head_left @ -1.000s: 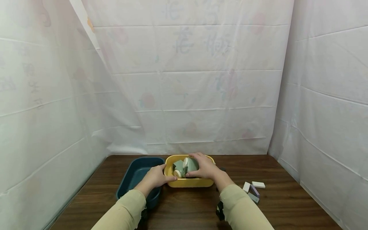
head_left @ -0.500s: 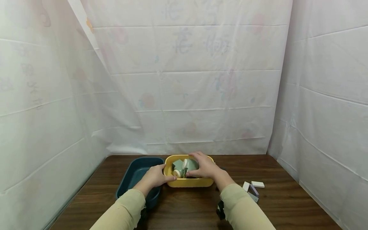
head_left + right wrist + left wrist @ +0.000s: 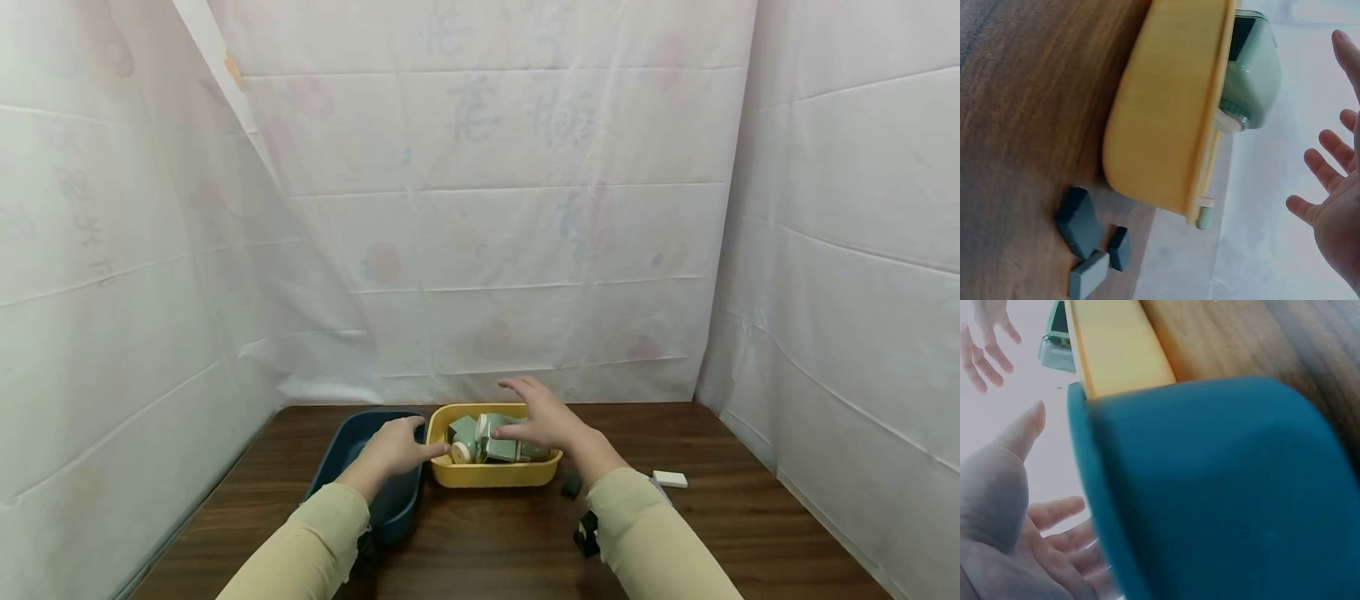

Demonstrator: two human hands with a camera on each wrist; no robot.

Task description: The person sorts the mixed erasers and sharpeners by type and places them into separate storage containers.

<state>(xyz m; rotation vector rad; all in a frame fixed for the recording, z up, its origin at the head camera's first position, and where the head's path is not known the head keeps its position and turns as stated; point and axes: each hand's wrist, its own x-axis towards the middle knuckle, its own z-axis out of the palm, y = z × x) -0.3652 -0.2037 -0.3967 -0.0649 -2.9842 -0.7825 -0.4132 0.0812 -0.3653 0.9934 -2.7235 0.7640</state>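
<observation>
One bare L hand (image 3: 393, 449) & one R hand (image 3: 549, 421) are hovering released, w/ fingers loose, nr rect. yellow plastic bin (image 3: 491, 477) on brown wooden bench (image 3: 480, 542); pale-green, light-capped bottles (image 3: 467, 432) are resting inside.

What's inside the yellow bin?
Green containers, at least two with pale caps, sit in the yellow bin. The right hand partly blocks the head view; anything beneath the containers is hidden.
</observation>
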